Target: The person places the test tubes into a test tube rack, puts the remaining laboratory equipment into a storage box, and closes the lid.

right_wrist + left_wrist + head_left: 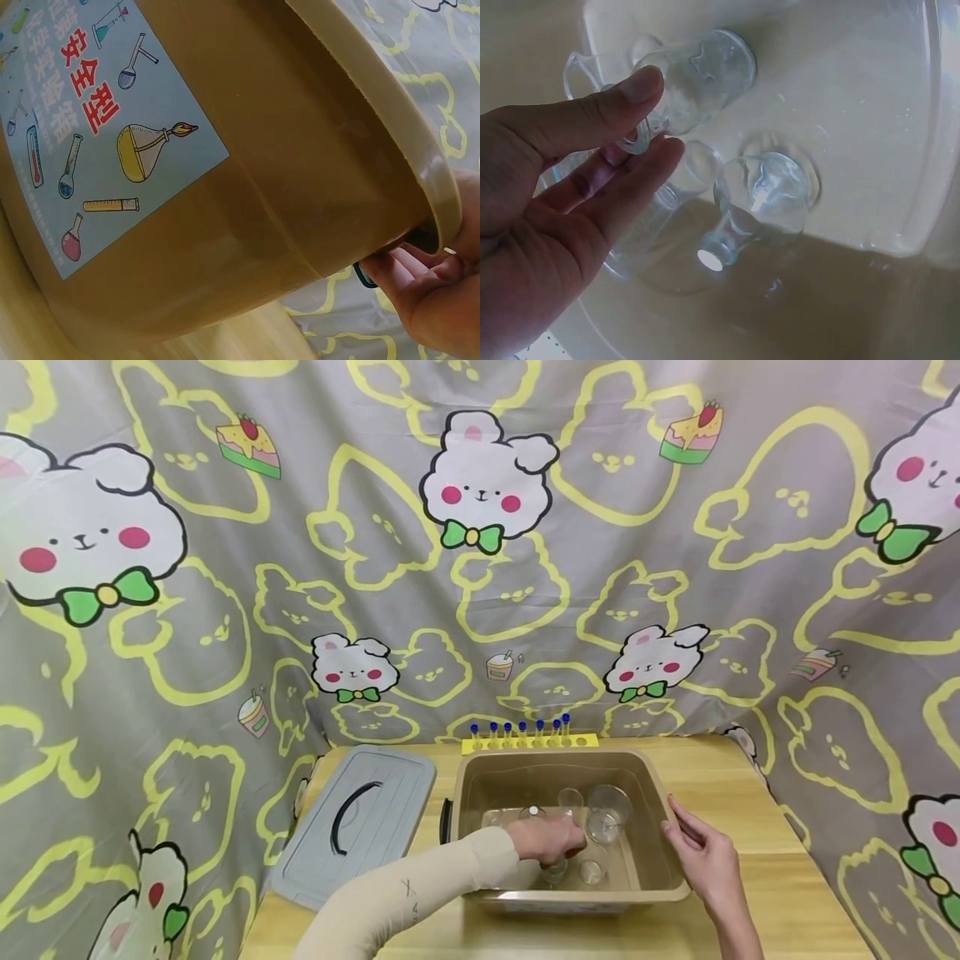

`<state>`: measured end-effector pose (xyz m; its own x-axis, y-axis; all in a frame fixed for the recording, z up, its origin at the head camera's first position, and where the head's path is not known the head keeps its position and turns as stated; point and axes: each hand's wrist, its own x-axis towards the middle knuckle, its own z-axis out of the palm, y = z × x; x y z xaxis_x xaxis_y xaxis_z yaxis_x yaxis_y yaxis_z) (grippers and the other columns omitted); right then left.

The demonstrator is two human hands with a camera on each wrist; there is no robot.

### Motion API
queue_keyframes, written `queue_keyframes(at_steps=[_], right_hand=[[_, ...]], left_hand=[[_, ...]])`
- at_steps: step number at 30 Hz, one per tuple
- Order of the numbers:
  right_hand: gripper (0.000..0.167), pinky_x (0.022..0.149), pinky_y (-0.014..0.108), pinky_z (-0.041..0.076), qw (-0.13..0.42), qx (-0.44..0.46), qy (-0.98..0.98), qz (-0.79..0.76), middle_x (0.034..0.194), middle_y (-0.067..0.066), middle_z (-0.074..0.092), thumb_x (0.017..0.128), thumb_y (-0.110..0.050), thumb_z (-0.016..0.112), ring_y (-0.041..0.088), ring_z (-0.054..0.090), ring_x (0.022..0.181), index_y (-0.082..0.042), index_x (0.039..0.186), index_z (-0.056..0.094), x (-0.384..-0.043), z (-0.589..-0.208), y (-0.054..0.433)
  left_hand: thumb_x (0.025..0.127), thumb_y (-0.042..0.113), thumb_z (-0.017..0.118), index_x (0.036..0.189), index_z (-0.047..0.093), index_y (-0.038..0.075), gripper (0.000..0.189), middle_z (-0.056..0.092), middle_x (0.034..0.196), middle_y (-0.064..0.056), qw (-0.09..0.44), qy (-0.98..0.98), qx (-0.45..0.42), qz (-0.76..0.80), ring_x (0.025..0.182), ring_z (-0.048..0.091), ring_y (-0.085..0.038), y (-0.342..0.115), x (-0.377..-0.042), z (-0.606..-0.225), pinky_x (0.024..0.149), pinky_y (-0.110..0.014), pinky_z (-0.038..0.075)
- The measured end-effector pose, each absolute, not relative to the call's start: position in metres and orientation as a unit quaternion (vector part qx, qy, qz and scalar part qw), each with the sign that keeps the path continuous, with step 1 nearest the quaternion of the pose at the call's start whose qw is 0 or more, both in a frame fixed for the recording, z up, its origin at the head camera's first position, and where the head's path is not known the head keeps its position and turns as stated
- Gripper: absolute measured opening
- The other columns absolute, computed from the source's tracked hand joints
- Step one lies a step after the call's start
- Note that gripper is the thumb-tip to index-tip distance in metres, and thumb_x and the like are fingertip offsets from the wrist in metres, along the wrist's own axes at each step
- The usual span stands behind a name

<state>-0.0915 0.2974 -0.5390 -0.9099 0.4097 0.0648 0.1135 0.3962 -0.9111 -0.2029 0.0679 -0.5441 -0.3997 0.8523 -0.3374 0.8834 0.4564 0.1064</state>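
My left hand (547,839) reaches down into a brown plastic bin (663,852). In the left wrist view its thumb and fingers pinch the flanged neck of a clear glass bottle (720,67), whose base points away from the palm. Close by on the bin floor lies a glass flask (780,191) with a white top. More clear glassware, partly hidden behind the fingers, overlaps the held bottle in that view. My right hand (705,852) grips the bin's right side, fingers tucked under the rim (431,180).
A glass beaker (609,814) sits at the bin's right. Left of the bin, a grey lid (390,810) with a black handle lies on the wooden table (757,827). Behind it a yellow rack (528,743) holds several blue-capped tubes. A patterned curtain (480,602) surrounds the table.
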Motion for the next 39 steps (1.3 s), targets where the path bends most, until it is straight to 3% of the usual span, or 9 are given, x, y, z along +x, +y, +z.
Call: queue_keyframes(at_steps=[6, 11, 17, 21, 26, 32, 39], right_hand=[[0.047, 0.076, 0.002, 0.047, 0.131, -0.165, -0.827, 0.521, 0.134, 0.017, 0.058, 0.1, -0.025, 0.068, -0.024, 0.052, 0.09, -0.003, 0.141, 0.059, -0.092, -0.535, 0.298], [0.047, 0.076, 0.002, 0.047, 0.131, -0.16, -0.827, 0.523, 0.133, 0.019, 0.059, 0.1, -0.025, 0.069, -0.023, 0.052, 0.091, -0.003, 0.141, 0.06, -0.092, -0.535, 0.296], [0.047, 0.076, 0.001, 0.046, 0.133, -0.16, -0.832, 0.514, 0.133, 0.018, 0.058, 0.101, -0.025, 0.068, -0.026, 0.051, 0.089, -0.003, 0.141, 0.06, -0.093, -0.536, 0.296], [0.046, 0.076, 0.001, 0.046, 0.137, -0.157, -0.833, 0.513, 0.134, 0.017, 0.057, 0.101, -0.024, 0.068, -0.027, 0.05, 0.089, -0.003, 0.14, 0.06, -0.093, -0.537, 0.297], [0.046, 0.076, 0.001, 0.046, 0.143, -0.156, -0.826, 0.522, 0.134, 0.018, 0.056, 0.1, -0.022, 0.069, -0.027, 0.051, 0.087, -0.001, 0.14, 0.059, -0.094, -0.535, 0.297], [0.045, 0.076, 0.001, 0.046, 0.15, -0.151, -0.829, 0.517, 0.133, 0.018, 0.057, 0.1, -0.021, 0.069, -0.027, 0.051, 0.087, -0.001, 0.139, 0.06, -0.094, -0.536, 0.298], [0.047, 0.075, 0.0, 0.045, 0.144, -0.157, -0.835, 0.507, 0.132, 0.018, 0.056, 0.1, -0.025, 0.069, -0.028, 0.051, 0.086, -0.002, 0.14, 0.06, -0.091, -0.537, 0.297]], left_hand=[[0.074, -0.007, 0.078, 0.087, 0.067, 0.016, 0.029, 0.053, 0.077, 0.007, 0.186, 0.837, 0.514, -0.041, 0.061, 0.049, -0.005, 0.067, -0.203, -0.536, 0.045, -0.017, 0.039], [0.075, -0.002, 0.083, 0.098, 0.073, 0.018, 0.033, 0.062, 0.089, 0.008, 0.184, 0.842, 0.504, -0.061, 0.071, 0.053, -0.006, 0.066, -0.204, -0.525, 0.052, -0.018, 0.043], [0.082, 0.006, 0.084, 0.108, 0.075, 0.014, 0.028, 0.069, 0.1, 0.007, 0.175, 0.841, 0.511, 0.009, 0.083, 0.058, -0.003, 0.063, -0.215, -0.497, 0.066, -0.014, 0.047], [0.09, 0.007, 0.077, 0.111, 0.075, 0.009, 0.021, 0.071, 0.1, 0.002, 0.156, 0.837, 0.516, 0.095, 0.085, 0.061, -0.003, 0.05, -0.221, -0.464, 0.073, -0.012, 0.05], [0.096, 0.008, 0.07, 0.113, 0.073, 0.006, 0.018, 0.073, 0.107, -0.004, 0.094, 0.851, 0.469, 0.215, 0.093, 0.066, -0.008, 0.011, -0.229, -0.427, 0.083, -0.012, 0.052], [0.095, -0.003, 0.068, 0.11, 0.072, -0.001, 0.016, 0.072, 0.106, -0.013, -0.036, 0.864, 0.352, 0.359, 0.097, 0.069, -0.024, -0.062, -0.24, -0.418, 0.088, -0.033, 0.06], [0.097, -0.002, 0.066, 0.11, 0.073, 0.003, 0.015, 0.072, 0.108, -0.01, -0.051, 0.876, 0.205, 0.434, 0.102, 0.069, -0.026, -0.139, -0.241, -0.441, 0.091, -0.042, 0.059]])
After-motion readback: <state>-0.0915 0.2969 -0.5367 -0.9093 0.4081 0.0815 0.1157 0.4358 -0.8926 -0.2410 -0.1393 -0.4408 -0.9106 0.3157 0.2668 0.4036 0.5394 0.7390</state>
